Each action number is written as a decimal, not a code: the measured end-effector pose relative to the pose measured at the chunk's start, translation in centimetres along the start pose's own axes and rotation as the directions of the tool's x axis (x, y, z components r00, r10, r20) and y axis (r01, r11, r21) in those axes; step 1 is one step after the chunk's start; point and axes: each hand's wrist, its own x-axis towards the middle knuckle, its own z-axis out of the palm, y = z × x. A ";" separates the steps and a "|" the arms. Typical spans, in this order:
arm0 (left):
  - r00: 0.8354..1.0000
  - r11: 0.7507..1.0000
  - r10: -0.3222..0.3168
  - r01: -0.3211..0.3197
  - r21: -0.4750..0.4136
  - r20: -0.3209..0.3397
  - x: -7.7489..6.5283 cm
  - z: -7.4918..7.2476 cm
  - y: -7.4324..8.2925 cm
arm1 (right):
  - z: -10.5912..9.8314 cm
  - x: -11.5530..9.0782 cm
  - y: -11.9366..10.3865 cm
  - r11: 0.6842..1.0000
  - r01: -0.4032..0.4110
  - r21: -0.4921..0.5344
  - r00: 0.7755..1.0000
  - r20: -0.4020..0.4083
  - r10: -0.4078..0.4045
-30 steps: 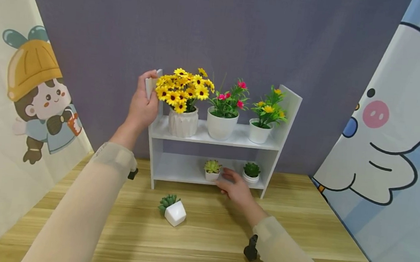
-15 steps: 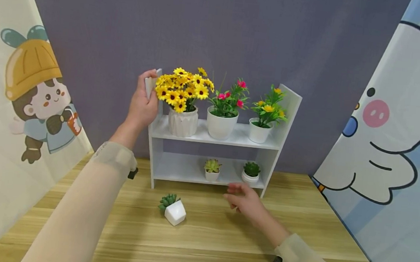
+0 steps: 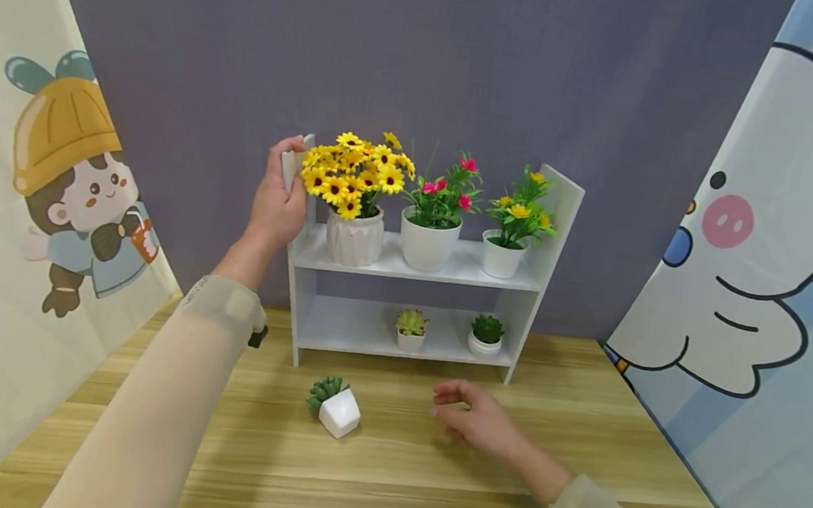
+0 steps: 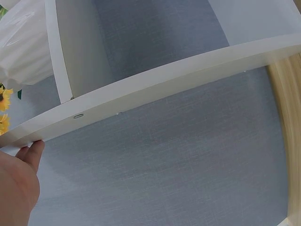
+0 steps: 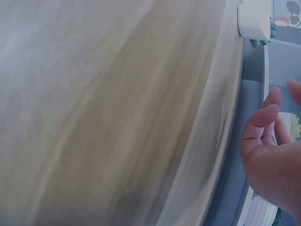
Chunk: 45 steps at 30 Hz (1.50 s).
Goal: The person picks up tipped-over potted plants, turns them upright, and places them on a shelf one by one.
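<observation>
At the upper left end of a white two-tier shelf (image 3: 415,272), my left hand (image 3: 279,202) grips the top of its side panel, thumb on the near side; the left wrist view shows fingers (image 4: 34,153) at that panel's edge. My right hand (image 3: 475,417) hovers over the table in front of the shelf, fingers loosely bent with nothing between them. To its left, a green succulent in a white faceted pot (image 3: 339,412) lies tipped over on the wood. The lower tier bears a light-green succulent (image 3: 411,329) and a dark-green succulent (image 3: 486,334), both upright in white pots.
Along the upper tier stand a pot of yellow daisies (image 3: 354,233), a pot of pink flowers (image 3: 430,238) and a smaller pot of yellow flowers (image 3: 503,256). A grey cloth (image 3: 424,54) hangs behind the wooden table (image 3: 385,494), with printed cloths at both sides.
My right hand has drawn back from beside the light-green succulent on the lower tier, toward me over the table. The left hand keeps its hold on the panel.
</observation>
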 end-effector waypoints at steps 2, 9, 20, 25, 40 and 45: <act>1.000 1.000 -0.003 0.003 -0.004 -0.001 0.0 0.0 0.0 | 0.3 0.0 0.0 1.000 0.011 0.006 1.000 0.013 -0.011; 1.000 1.000 0.002 -0.002 -0.009 0.001 0.0 0.2 0.0 | 1.5 0.1 -0.3 0.999 0.023 0.029 0.998 0.058 -0.025; 1.000 1.000 -0.007 0.007 0.009 0.010 -0.1 0.1 0.0 | 3.8 0.4 -1.5 0.999 0.038 0.039 0.995 0.091 -0.042; 1.000 0.999 -0.006 0.005 0.031 0.010 -0.2 -0.1 0.1 | 4.9 0.9 -2.0 0.998 0.039 0.039 0.993 0.113 -0.043; 1.000 1.000 -0.001 0.001 0.027 -0.003 -0.1 -0.2 0.1 | 9.2 2.4 -3.9 0.999 0.025 0.032 0.994 0.101 -0.028; 1.000 1.000 0.003 -0.003 0.007 0.000 0.0 -0.1 0.0 | 10.3 3.0 -4.1 1.000 -0.010 0.023 0.997 0.081 0.008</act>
